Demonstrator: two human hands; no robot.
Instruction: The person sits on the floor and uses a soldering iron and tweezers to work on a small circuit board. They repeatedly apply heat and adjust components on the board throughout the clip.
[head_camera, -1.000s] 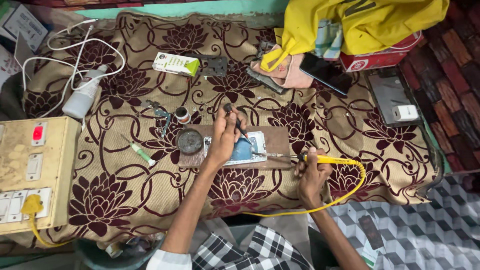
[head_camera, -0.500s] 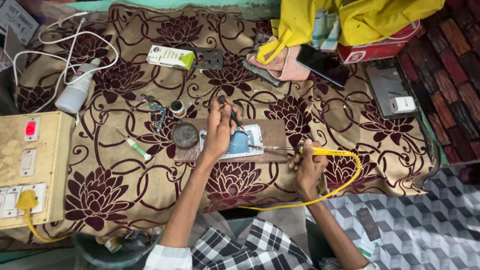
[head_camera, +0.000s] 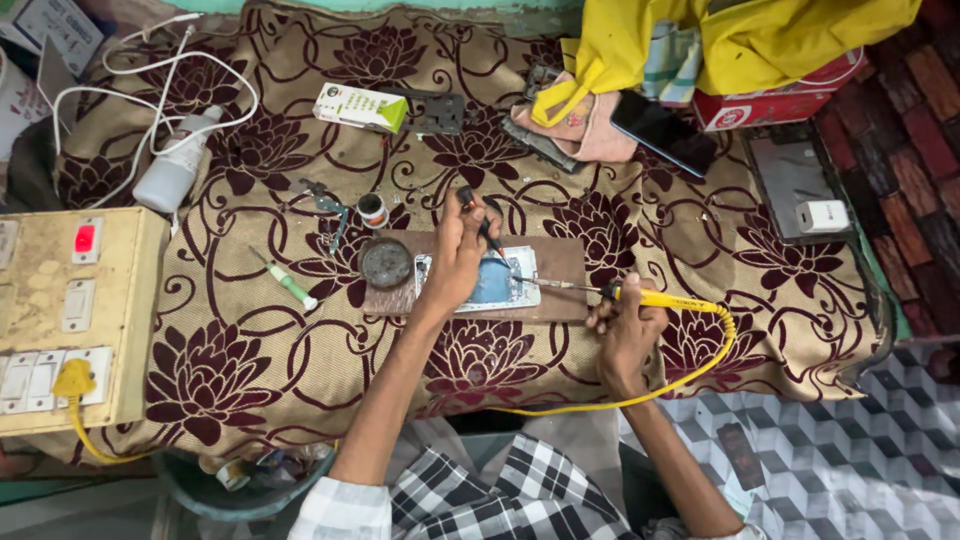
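Yellow soldering iron touches phone.

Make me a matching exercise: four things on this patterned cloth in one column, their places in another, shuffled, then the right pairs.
Things:
1. soldering iron
2. white bottle
3. dark phone
4. green-handled screwdriver

Places:
A. far left, among the white cables
B. on the cloth left of the brown board
C. in the right hand
D. far side, beside the yellow bag

Pairs: 1-C, 2-A, 3-D, 4-B

The right hand grips the iron's yellow handle; the left hand rests over the opened device on the brown board.
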